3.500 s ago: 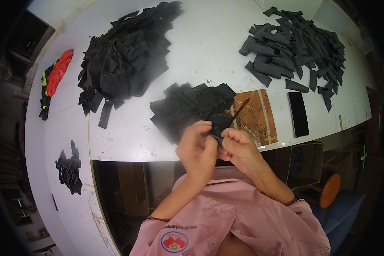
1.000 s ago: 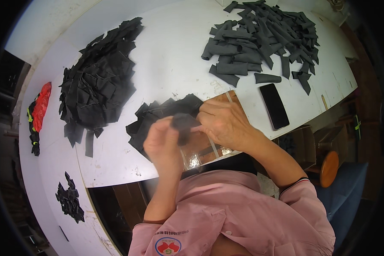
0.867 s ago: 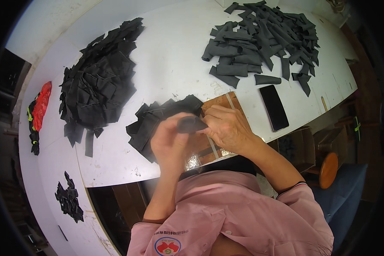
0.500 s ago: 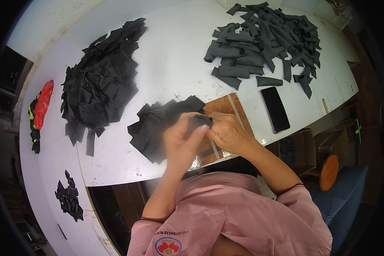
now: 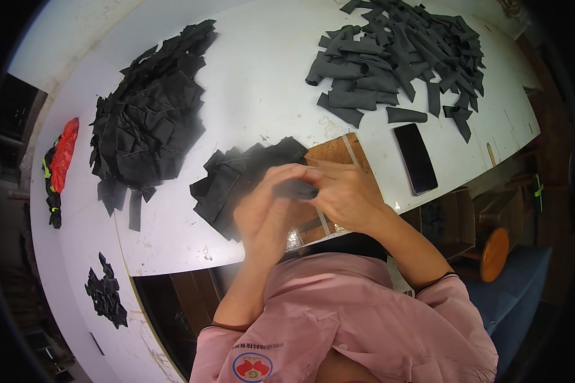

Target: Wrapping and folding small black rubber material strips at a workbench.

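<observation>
Between my two hands is a small dark fabric piece (image 5: 295, 189), bent over on itself. My left hand (image 5: 265, 203) curls round its left side, with the fingers over the top. At its right end my right hand (image 5: 350, 195) pinches the cloth, and the fingertips of both hands meet there. Just beyond and left of my hands lies a fanned pile of black fabric pieces (image 5: 236, 172), partly hidden by my left hand. A brown board with pale strips (image 5: 338, 152) lies beneath my hands.
A tall heap of black fabric pieces (image 5: 150, 121) covers the left of the white table (image 5: 255, 76). Grey fabric tubes (image 5: 364, 83) are heaped at the far right, near a black phone (image 5: 415, 158). A small black pile (image 5: 105, 297) and a red bundle (image 5: 64, 156) lie further left.
My left fingers have moved up over the top of the fabric piece, toward my right fingertips. The piece has turned, showing its flat dark side. The piles stay put.
</observation>
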The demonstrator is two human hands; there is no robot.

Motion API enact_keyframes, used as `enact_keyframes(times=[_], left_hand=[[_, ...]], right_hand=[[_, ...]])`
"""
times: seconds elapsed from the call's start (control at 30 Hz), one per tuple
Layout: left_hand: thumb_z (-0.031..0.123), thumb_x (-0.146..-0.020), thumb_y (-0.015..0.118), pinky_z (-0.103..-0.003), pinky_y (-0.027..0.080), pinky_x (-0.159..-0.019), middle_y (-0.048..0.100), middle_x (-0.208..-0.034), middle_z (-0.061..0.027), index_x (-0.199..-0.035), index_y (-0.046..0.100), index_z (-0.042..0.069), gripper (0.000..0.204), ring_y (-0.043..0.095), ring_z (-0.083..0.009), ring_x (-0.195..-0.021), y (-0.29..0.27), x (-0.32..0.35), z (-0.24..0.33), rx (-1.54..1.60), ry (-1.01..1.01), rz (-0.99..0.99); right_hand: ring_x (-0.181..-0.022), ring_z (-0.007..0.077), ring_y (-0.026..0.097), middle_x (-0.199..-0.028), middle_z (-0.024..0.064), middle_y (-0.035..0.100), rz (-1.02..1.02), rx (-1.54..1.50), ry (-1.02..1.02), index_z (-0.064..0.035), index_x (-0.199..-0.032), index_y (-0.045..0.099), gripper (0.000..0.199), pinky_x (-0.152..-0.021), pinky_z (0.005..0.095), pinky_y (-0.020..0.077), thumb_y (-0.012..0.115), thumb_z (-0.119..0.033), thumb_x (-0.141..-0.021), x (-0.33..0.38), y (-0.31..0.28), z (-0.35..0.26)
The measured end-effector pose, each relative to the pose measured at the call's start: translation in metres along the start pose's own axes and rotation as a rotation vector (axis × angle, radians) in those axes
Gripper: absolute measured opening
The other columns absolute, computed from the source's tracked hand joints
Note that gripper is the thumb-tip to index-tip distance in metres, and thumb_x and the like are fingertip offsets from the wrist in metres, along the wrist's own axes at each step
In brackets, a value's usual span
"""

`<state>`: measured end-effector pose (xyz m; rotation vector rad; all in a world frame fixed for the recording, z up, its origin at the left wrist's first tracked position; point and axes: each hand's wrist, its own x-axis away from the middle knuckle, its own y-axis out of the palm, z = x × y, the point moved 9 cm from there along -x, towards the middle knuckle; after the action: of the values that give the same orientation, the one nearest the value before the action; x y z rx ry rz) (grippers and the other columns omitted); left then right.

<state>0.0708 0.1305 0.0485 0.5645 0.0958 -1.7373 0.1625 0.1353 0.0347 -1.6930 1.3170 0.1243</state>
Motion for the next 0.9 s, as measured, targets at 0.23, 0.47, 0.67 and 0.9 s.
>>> enact_keyframes(times=[0.23, 0.47, 0.67, 0.9], left_hand=[[0.012, -0.077, 0.062, -0.03, 0.044, -0.074, 0.059, -0.089, -0.0168, -0.102, 0.054, -0.003, 0.03, 0.054, -0.0229, -0.087, -0.004, -0.002, -0.007, 0.072, -0.029, -0.005], [-0.001, -0.073, 0.06, -0.025, 0.042, -0.071, 0.058, -0.083, -0.0119, -0.083, 0.06, -0.005, 0.011, 0.053, -0.0164, -0.081, -0.001, -0.006, -0.017, -0.356, -0.189, -0.107], [0.004, -0.08, 0.055, -0.029, 0.045, -0.073, 0.058, -0.087, -0.0138, -0.097, 0.054, -0.004, 0.019, 0.055, -0.0182, -0.084, -0.001, 0.0, -0.002, -0.163, -0.106, -0.026], [0.017, -0.086, 0.05, -0.035, 0.038, -0.08, 0.055, -0.085, -0.0115, -0.086, 0.051, 0.002, 0.015, 0.048, -0.0218, -0.083, -0.028, -0.003, 0.01, 0.316, -0.03, 0.263]], right_hand=[[-0.061, 0.0256, 0.053, -0.064, 0.0079, 0.053, -0.076, -0.017, 0.05, -0.0044, -0.074, 0.054, 0.017, -0.054, 0.0351, 0.0432, 0.062, -0.02, -0.072, 0.002, 0.002, 0.003], [-0.061, 0.0271, 0.053, -0.063, 0.0088, 0.052, -0.07, -0.082, 0.079, -0.0041, -0.075, 0.054, 0.017, -0.055, 0.0368, 0.0428, 0.058, -0.021, -0.075, 0.017, 0.016, 0.019], [-0.062, 0.0292, 0.053, -0.064, 0.0109, 0.053, -0.067, -0.037, 0.125, -0.0031, -0.071, 0.053, 0.023, -0.055, 0.0384, 0.0419, 0.058, -0.025, -0.076, 0.012, 0.009, 0.015], [-0.061, 0.0274, 0.053, -0.062, 0.0103, 0.052, -0.139, 0.058, 0.102, -0.0031, -0.064, 0.051, 0.026, -0.053, 0.036, 0.0414, 0.061, -0.025, -0.073, -0.013, -0.016, -0.014]])
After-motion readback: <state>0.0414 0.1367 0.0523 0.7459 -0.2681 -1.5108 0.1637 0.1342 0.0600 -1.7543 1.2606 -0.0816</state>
